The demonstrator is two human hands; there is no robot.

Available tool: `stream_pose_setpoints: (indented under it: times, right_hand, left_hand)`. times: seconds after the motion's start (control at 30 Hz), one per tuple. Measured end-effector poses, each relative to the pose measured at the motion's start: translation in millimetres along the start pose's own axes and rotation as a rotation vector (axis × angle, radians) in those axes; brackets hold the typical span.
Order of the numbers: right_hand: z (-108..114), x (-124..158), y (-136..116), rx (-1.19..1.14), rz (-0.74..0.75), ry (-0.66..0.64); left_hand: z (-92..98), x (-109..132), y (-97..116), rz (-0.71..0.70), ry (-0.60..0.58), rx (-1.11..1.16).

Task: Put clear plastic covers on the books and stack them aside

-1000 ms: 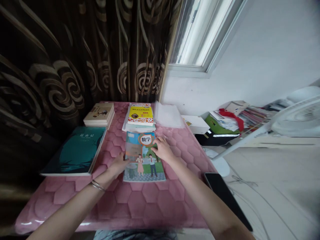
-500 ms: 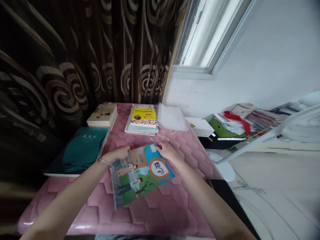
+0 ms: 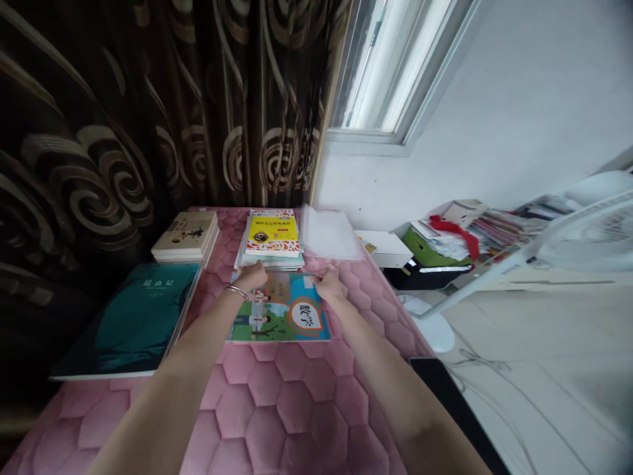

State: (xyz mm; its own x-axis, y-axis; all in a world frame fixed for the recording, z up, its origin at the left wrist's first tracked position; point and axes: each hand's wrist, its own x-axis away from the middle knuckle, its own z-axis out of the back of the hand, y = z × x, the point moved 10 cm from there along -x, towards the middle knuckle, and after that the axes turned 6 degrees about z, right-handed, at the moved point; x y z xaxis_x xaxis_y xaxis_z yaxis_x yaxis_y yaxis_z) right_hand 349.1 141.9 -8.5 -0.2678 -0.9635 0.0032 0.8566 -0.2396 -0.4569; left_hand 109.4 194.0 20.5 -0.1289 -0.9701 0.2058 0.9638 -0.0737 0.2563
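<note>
Left grip (image 3: 252, 274) is curled narrow at the far left edge of the textbook (image 3: 284, 316), and the right grip (image 3: 328, 285) pinches its far right corner. The textbook lies turned sideways on the desk (image 3: 277, 402), just in front of a pile topped by a yellow book (image 3: 273, 229). Its cover is blue toward the right and green toward the left, with drawn figures lying sideways, dark characters in a white oval ringed with orange, and a small white label near the right grip. A metal bracelet (image 3: 238, 291) circles the left wrist.

Pink hexagons pattern the desk's surface. To the left lie a large teal book (image 3: 141, 316) and, beyond it, a stack of beige books (image 3: 182, 236); translucent sheets (image 3: 330, 234) rest right of the yellow book. Behind stands a dark curtain (image 3: 217, 99) with swirls, next to a window (image 3: 380, 66) in a pale wall (image 3: 524, 86). A white fan (image 3: 588, 227) stands on the floor (image 3: 539, 396) to the right.

A strip of pink parts the textbook from the teal book, and a wider stretch runs from its near edge toward the wearer. The desk's right edge slants down beside a dark flat object (image 3: 452, 409).
</note>
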Motion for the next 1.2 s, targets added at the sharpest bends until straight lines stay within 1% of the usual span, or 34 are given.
stream_pose_setpoints:
  times: [0.07, 0.17, 0.27, 0.33, 0.4, 0.5, 0.6, 0.67, 0.77, 0.93, 1.1, 1.2]
  right_hand:
    - [0.6, -2.0, -1.0, 0.002, -0.010, 0.013]
    - [1.0, -3.2, -4.7, 0.018, -0.009, 0.027]
    - [3.0, -2.0, -12.1, 0.040, 0.034, 0.056]
    - [6.3, 3.5, -17.7, 0.045, 0.083, 0.086]
    - [9.5, 15.5, -21.9, 0.037, 0.150, 0.106]
    - [10.3, 46.2, -22.6, 0.009, 0.294, 0.107]
    - [5.9, 83.7, -17.3, 0.019, 0.489, 0.111]
    - [3.0, 101.3, -5.8, 0.059, 0.536, 0.134]
    - [1.9, 111.0, 9.7, 0.116, 0.514, 0.169]
    - [1.7, 107.5, 12.8, 0.128, 0.458, 0.152]
    - [-0.2, 105.4, 12.8, 0.119, 0.437, 0.142]
    - [2.7, 103.1, 14.0, 0.103, 0.427, 0.142]
  left_hand:
    - [1.1, 5.4, -0.2, -0.008, 0.099, -0.011]
    - [3.7, 23.8, -5.4, -0.028, 0.260, -0.010]
    - [3.6, 42.2, -23.0, -0.042, 0.350, 0.019]
    - [3.3, 51.7, -42.2, -0.041, 0.373, 0.051]
    - [4.3, 61.9, -66.0, -0.021, 0.392, 0.088]
    - [3.8, 83.2, -98.4, -0.005, 0.408, 0.145]
    - [-1.6, 107.4, -115.9, -0.039, 0.407, 0.192]
    - [-3.1, 119.8, -120.2, -0.080, 0.418, 0.235]
    - [-2.2, 124.9, -122.4, -0.116, 0.405, 0.311]
    - [-1.4, 114.1, -123.6, -0.093, 0.298, 0.333]
    - [0.8, 111.9, -123.6, -0.084, 0.296, 0.308]
    - [4.3, 117.1, -119.8, -0.100, 0.322, 0.285]
